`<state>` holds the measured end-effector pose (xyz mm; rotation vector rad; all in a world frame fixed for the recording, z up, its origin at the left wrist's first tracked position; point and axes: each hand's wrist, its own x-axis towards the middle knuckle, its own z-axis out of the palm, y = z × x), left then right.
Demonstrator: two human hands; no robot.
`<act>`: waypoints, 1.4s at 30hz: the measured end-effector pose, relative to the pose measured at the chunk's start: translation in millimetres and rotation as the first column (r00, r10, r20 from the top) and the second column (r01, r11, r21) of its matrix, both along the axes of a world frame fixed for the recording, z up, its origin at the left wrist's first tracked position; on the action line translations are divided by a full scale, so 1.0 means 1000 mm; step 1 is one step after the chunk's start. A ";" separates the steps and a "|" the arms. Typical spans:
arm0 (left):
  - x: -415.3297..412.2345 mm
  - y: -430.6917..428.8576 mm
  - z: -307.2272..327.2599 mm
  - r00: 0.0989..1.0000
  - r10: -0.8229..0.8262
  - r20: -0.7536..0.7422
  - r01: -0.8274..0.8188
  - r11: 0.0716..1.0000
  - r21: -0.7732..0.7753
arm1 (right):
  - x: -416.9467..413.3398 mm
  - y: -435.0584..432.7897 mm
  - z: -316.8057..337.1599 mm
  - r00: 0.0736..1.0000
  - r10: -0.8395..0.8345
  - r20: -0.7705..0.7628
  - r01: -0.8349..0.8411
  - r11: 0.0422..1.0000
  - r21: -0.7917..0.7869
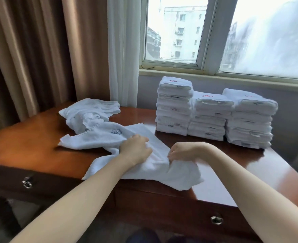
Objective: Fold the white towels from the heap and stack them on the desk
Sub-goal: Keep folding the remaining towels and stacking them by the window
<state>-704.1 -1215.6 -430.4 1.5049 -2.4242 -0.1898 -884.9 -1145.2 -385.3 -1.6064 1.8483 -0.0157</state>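
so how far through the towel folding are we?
Done: three stacks of folded towels stand on the desk by the window. In hand: the left hand and right hand both grip one unfolded towel near the front. Left: a small crumpled heap at the back left, count unclear.

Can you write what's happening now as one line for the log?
left hand: grips towel | right hand: pinches towel | towel: rumpled on desk | heap: back left | stacks: three, back right
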 end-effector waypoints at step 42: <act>-0.121 0.040 -0.028 0.551 -0.140 -0.823 0.723 0.571 0.388 | -0.099 0.028 -0.029 0.967 -0.255 0.022 0.207 0.730 -0.652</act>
